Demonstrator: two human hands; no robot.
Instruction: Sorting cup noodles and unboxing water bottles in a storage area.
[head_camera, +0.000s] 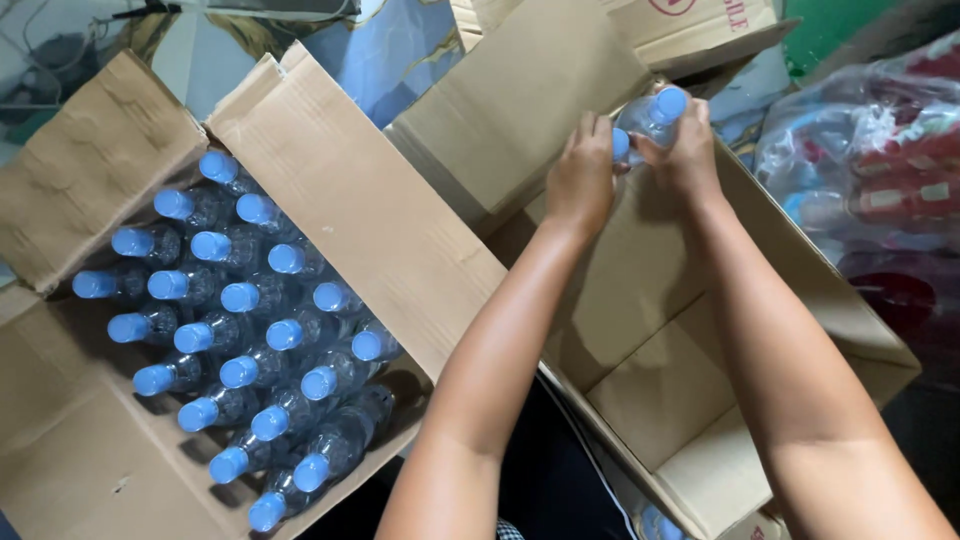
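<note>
My left hand (580, 180) and my right hand (688, 150) reach into the far corner of an open cardboard box (850, 300) on the right. Each hand grips a clear plastic bottle with a blue cap: the right hand's bottle (655, 113) shows its cap and shoulder above my fingers, while only the cap of the left hand's bottle (621, 144) peeks out. The rest of both bottles is hidden by my hands. The box's bottom (660, 390) is bare cardboard.
A second open cardboard box (70, 440) at left holds several rows of upright clear bottles with blue caps (240, 296). Its flap (350, 200) leans toward the right box. Plastic-wrapped packs of red-labelled bottles (880, 170) lie at far right. Another carton (680, 25) stands behind.
</note>
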